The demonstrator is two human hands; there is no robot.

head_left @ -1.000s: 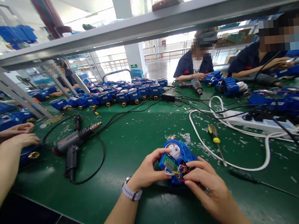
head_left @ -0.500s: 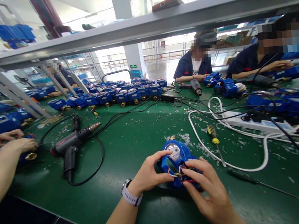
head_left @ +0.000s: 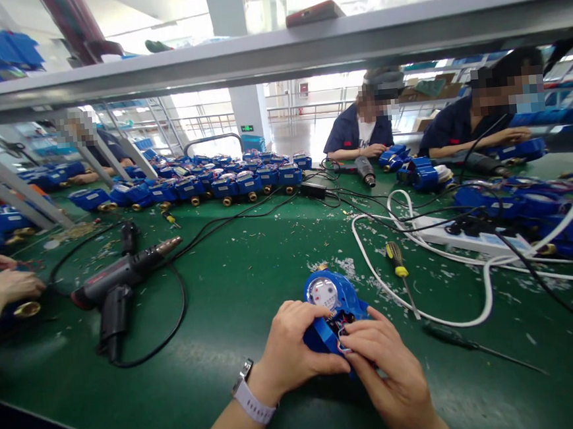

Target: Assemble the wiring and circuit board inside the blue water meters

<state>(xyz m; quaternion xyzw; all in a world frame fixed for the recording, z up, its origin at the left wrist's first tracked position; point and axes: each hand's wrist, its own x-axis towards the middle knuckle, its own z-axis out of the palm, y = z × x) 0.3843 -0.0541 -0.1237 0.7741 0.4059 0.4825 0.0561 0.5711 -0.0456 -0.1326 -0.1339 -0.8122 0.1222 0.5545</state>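
Handling 1 blue meter [head_left: 340, 295]: 2 hands [head_left: 296, 342] [head_left: 392, 361].

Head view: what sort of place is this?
Probably a factory assembly workshop: many blue plastic units with brass-coloured fittings massed on a green tabletop, a grey-and-black pistol-shaped heat gun, and co-workers in dark blue shirts across the table.

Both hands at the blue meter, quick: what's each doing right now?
Left hand: closed on the blue meter, holding it.
Right hand: closed, apparently pinching the thin wires.
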